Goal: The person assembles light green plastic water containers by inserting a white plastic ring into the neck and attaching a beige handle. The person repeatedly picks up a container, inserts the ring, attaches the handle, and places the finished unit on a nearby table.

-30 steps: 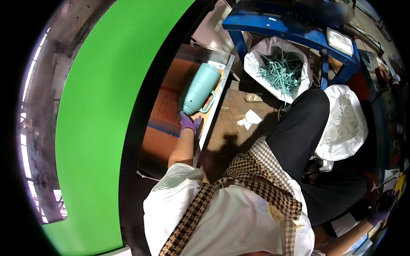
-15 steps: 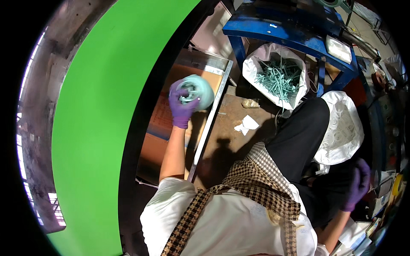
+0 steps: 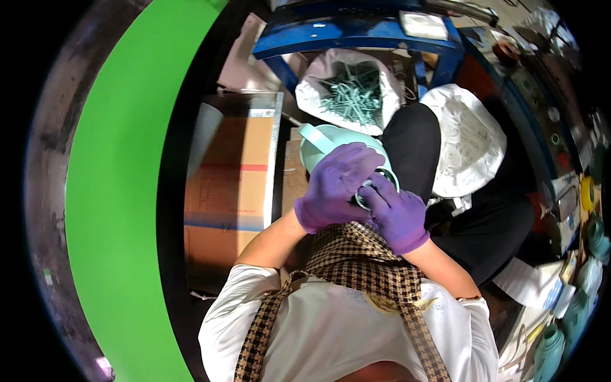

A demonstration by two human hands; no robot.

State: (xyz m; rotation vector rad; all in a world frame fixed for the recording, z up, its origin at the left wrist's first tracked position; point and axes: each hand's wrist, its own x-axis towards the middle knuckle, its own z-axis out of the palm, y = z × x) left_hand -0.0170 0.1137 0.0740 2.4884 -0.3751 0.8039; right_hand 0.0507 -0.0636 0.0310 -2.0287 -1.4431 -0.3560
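A mint-green plastic jug (image 3: 310,145) with a loop handle is held over my lap, its open mouth toward me. My left hand (image 3: 337,184), in a purple glove, wraps over the jug's near side and covers much of it. My right hand (image 3: 402,216), gloved alike, has its fingers bent together at the jug's mouth. A thin pale ring (image 3: 358,202) shows between the two hands, at my right fingertips. Where the ring meets the jug is hidden by the fingers.
A green surface (image 3: 114,191) runs along the left, beside a cardboard box (image 3: 229,191). Ahead, a white sack (image 3: 309,95) holds mint-green plastic pieces, below a blue bench (image 3: 363,32). Another white sack (image 3: 490,137) of clear rings lies right. Mint-green bottles (image 3: 548,353) lie lower right.
My left hand has brought the jug from above the cardboard box to my lap. My right hand has come in from the far right to the jug's mouth. The view has shifted.
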